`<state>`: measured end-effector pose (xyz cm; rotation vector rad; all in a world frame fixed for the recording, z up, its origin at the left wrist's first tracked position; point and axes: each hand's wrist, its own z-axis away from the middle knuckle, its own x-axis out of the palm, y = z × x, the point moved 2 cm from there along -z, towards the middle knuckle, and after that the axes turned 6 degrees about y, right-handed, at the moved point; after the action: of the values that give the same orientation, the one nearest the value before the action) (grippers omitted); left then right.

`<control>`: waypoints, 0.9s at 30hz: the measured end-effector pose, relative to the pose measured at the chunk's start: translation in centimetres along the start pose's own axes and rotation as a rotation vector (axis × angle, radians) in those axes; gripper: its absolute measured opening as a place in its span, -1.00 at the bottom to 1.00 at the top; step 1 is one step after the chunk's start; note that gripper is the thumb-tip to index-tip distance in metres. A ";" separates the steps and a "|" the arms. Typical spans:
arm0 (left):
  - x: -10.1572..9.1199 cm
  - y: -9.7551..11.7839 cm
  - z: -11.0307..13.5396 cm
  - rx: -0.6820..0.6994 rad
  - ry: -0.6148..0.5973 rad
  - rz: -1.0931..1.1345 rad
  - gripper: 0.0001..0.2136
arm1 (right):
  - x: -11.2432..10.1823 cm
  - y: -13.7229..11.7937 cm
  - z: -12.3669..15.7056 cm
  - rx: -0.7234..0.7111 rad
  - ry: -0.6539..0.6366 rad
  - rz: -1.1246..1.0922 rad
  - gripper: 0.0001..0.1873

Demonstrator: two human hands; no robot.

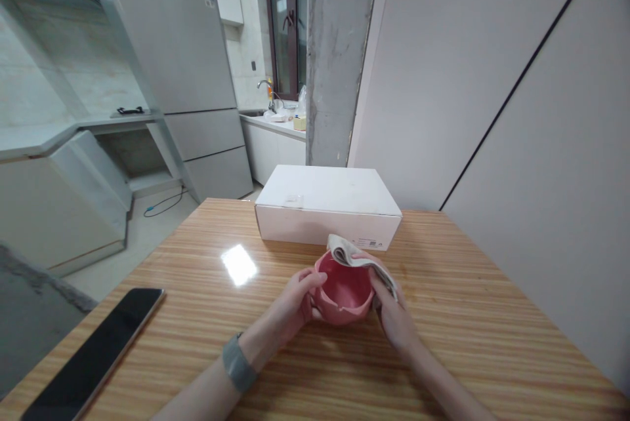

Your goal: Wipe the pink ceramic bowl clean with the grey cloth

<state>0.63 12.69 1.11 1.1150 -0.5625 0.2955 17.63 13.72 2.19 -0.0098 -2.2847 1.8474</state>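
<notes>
— Wood-grain table (pixel 207 342), one fridge (pixel 172 34) behind. Counts?
— One pink bowl (pixel 344 296), one cloth (pixel 339 249), one white box (pixel 327 191), one phone (pixel 98 355).
— Bowl where, facing which way?
— Just this side of the box, between both hands. Mouth tipped up toward the wearer; roughly round, long axis can't be told.
— Hands?
— Left hand (pixel 301 296) pinches the bowl's left wall, thumb over rim. Right hand (pixel 394 313) grips the cloth against the right rim. Forearms angle inward.
</notes>
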 end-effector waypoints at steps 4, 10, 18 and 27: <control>0.8 -0.5 0.4 0.019 -0.059 0.080 -0.58 | -0.4 0.5 0.0 0.010 0.121 0.031 -0.55; -0.1 0.1 0.3 -0.158 -0.153 -0.055 -0.53 | -0.3 0.5 -0.3 0.051 0.025 -0.056 -0.61; -1.3 -0.2 -0.2 -0.152 -0.053 -0.021 -0.59 | -0.7 1.8 -0.1 0.216 0.017 -0.177 -0.60; 0.7 -0.5 0.5 0.028 -0.101 0.135 -0.63 | -0.4 0.8 -0.1 -0.017 0.091 -0.046 -0.60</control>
<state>1.31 12.02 1.32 1.1253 -0.7269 0.3656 17.94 13.95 1.42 -0.0423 -2.2206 1.7680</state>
